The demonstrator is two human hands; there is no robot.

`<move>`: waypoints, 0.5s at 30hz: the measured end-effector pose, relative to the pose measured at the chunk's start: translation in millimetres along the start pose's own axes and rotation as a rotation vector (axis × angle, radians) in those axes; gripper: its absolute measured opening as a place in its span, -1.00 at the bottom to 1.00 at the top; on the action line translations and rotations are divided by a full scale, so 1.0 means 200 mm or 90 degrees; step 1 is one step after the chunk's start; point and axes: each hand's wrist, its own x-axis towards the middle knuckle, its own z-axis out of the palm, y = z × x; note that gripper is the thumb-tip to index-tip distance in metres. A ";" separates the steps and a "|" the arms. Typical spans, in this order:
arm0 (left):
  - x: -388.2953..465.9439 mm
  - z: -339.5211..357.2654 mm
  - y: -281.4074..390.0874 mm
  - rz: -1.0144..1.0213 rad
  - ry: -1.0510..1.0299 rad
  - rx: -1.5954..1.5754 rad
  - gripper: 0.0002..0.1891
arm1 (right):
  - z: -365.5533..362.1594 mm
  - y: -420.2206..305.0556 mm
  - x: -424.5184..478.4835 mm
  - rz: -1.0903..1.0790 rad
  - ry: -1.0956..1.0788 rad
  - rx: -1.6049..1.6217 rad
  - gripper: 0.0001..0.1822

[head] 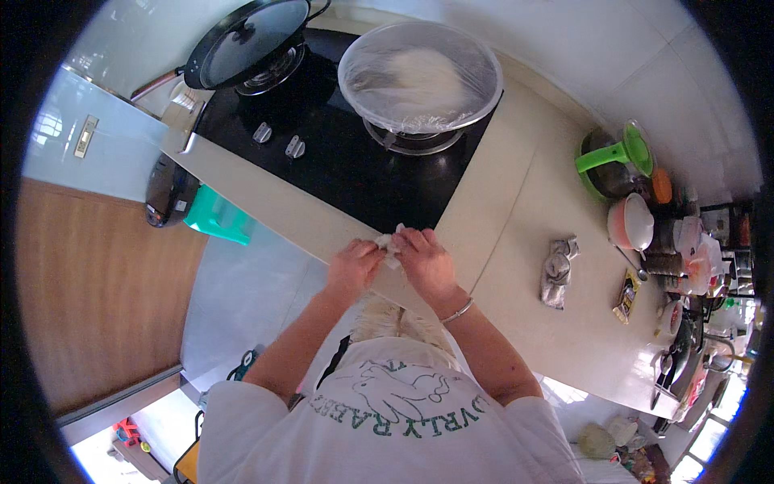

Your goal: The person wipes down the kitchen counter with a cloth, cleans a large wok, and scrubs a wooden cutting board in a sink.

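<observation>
My left hand point(357, 264) and my right hand point(423, 260) meet over the counter's front edge, just before the black gas hob point(369, 175). Both pinch a small crumpled white piece point(390, 247) that looks like tissue; much of it is hidden by the fingers. A bracelet circles the right wrist. Behind the hands, a wide bowl point(420, 78) covered with clear plastic film stands on the right burner, with something pale inside. On the left burner rests a dark wok point(248, 45) with a glass lid.
On the counter point(514, 242) to the right lie a crumpled grey packet point(557, 272), a small yellow-and-black packet point(627, 296) and a spoon point(635, 266). Farther right stand a pink bowl point(626, 224), a green-handled item point(611, 157) and several containers. A teal bin point(217, 215) is below left.
</observation>
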 end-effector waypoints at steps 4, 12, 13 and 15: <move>-0.02 0.04 0.13 0.016 0.004 -0.002 -0.86 | 0.03 0.07 -0.14 -0.007 0.065 0.053 -0.74; 0.50 0.13 0.29 0.079 -0.040 0.078 -0.77 | -0.09 0.29 -0.02 0.210 0.141 0.096 -0.83; 0.53 0.15 0.29 0.094 -0.082 0.100 -0.77 | -0.09 0.28 -0.02 0.227 0.132 0.082 -0.83; 0.50 0.13 0.27 0.093 -0.081 0.089 -0.81 | -0.07 0.24 -0.04 0.234 0.126 0.079 -0.83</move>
